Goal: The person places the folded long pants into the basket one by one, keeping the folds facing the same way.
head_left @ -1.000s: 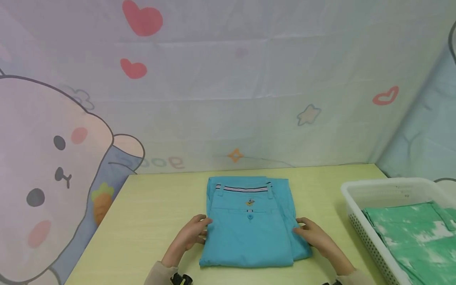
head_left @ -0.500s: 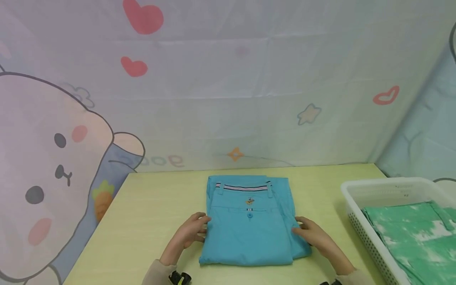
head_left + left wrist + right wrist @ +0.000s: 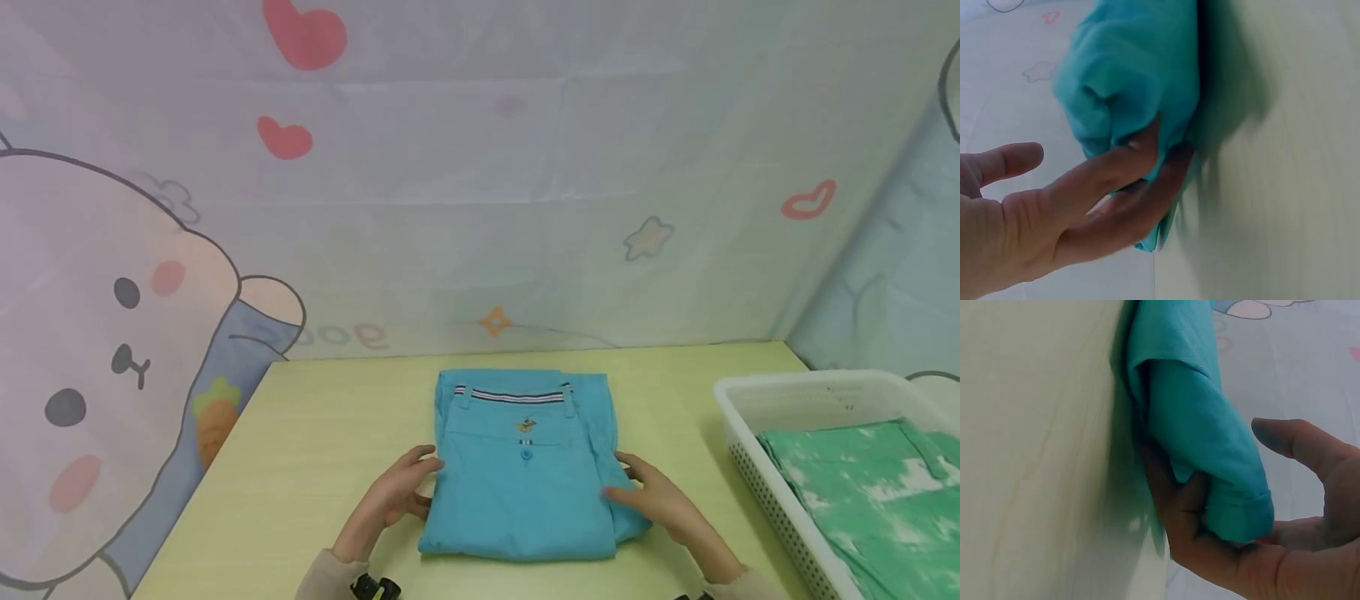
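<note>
A folded pair of blue trousers [image 3: 525, 500] lies on the pale table, with its striped waistband at the far end and a buttoned back pocket facing up. At its left edge is my left hand [image 3: 393, 487]; in the left wrist view the fingers [image 3: 1116, 172] are extended against and partly under the cloth, the thumb standing off. My right hand [image 3: 656, 496] is at the right edge. In the right wrist view its fingers [image 3: 1188, 531] reach beneath the folded layers, fingertips hidden by cloth, while the thumb is raised apart from the fabric.
A white plastic basket [image 3: 738, 433] stands at the right of the table [image 3: 330, 417], holding folded green-and-white cloth [image 3: 862, 483]. Behind the table hangs a printed backdrop [image 3: 465, 167] with hearts and a cartoon animal.
My right hand has shifted slightly inward, its thumb further over the trousers' right edge, and that side has drawn in a little. The left hand stays nearly in place.
</note>
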{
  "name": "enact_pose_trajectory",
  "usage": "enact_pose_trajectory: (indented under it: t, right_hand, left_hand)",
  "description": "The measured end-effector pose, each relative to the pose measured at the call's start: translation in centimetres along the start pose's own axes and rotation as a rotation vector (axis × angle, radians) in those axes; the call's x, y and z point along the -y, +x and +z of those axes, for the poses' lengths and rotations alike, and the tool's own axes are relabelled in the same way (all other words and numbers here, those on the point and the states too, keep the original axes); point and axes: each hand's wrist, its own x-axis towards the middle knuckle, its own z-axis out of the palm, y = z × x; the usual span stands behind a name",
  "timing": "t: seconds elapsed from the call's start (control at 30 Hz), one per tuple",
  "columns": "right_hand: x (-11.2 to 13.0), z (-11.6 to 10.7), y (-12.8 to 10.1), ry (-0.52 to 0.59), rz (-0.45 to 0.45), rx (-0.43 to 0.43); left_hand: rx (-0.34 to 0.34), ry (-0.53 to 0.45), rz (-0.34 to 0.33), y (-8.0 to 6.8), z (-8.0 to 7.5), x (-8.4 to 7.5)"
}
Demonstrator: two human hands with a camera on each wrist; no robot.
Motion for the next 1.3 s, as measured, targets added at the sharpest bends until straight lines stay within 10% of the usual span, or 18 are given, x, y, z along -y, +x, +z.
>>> enact_pose_trajectory:
  t: [1.3]
  right_hand:
    - [-0.6,0.14,-0.67,0.156,0.02,0.064]
  left_hand:
    - [0.126,0.051,0.007,0.24,-0.02,0.28]
